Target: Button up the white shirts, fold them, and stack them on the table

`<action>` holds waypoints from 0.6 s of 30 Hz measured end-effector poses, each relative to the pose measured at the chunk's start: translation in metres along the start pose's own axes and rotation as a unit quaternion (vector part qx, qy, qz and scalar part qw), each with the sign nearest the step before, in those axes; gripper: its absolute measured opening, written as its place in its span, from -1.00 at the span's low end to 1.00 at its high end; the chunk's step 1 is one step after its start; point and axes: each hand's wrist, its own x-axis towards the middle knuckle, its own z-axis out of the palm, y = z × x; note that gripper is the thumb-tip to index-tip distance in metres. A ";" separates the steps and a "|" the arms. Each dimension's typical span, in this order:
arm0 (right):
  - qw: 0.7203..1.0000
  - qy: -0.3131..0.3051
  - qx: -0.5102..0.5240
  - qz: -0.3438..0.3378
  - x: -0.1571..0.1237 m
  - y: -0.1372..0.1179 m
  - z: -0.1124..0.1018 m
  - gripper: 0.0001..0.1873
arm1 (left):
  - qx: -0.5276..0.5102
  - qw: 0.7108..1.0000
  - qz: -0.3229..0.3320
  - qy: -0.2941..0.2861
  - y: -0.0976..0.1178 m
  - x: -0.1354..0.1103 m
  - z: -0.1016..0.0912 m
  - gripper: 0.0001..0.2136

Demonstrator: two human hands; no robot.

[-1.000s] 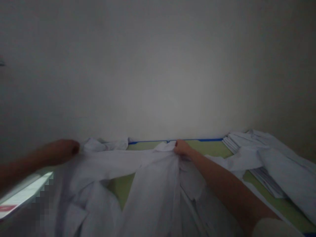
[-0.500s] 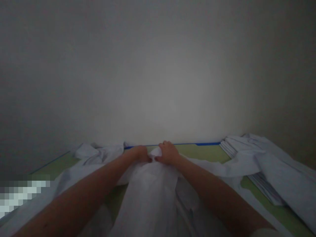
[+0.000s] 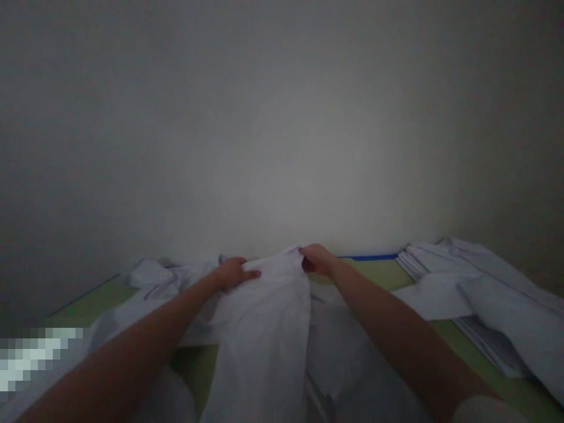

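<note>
A length of white cloth (image 3: 268,329) hangs down towards me from both hands, its upper edge stretched between them. My left hand (image 3: 235,274) is closed on the left part of that edge, with the thumb lying on top of the fabric. At the upper right corner my right hand (image 3: 318,260) pinches the cloth between thumb and fingers. More white fabric lies under and beside the held piece; where one piece ends and another starts is hard to make out.
On the right of the green tabletop (image 3: 372,274) lie stacked, folded white cloths (image 3: 497,288). A crumpled white cloth (image 3: 163,279) rests at the back left. Behind the table's blue edge (image 3: 374,257) stands a plain grey wall (image 3: 286,147).
My hands have moved apart, the left one leftwards and the right one to the right and slightly up. The bunched cloth between them is now spread out along its top edge.
</note>
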 end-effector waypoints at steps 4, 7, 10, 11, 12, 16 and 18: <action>0.996 -0.070 -0.037 -0.045 -0.023 0.017 -0.002 -0.72 | 0.033 0.999 0.004 -0.040 -0.008 0.014 -0.004 -0.57; 0.990 -0.066 -0.107 -0.066 -0.046 0.030 0.005 -0.66 | 0.039 0.999 0.012 -0.029 0.006 0.018 0.004 -0.62; 0.966 -0.027 -0.244 -0.077 -0.065 0.045 0.016 -0.61 | 0.032 0.999 0.031 -0.030 0.027 0.013 0.018 -0.55; 0.957 -0.015 -0.281 -0.071 -0.069 0.049 0.018 -0.66 | 0.029 0.998 0.037 -0.030 0.033 0.009 0.024 -0.52; 0.950 -0.004 -0.305 -0.059 -0.071 0.054 0.020 -0.71 | 0.027 0.998 0.043 -0.027 0.038 0.005 0.029 -0.50; 0.946 0.013 -0.324 -0.019 -0.070 0.074 0.003 -0.71 | 0.026 0.999 0.044 0.018 0.045 -0.009 0.051 -0.60; 0.945 0.015 -0.325 -0.015 -0.065 0.084 -0.016 -0.67 | 0.025 0.998 0.033 0.038 0.042 -0.011 0.057 -0.67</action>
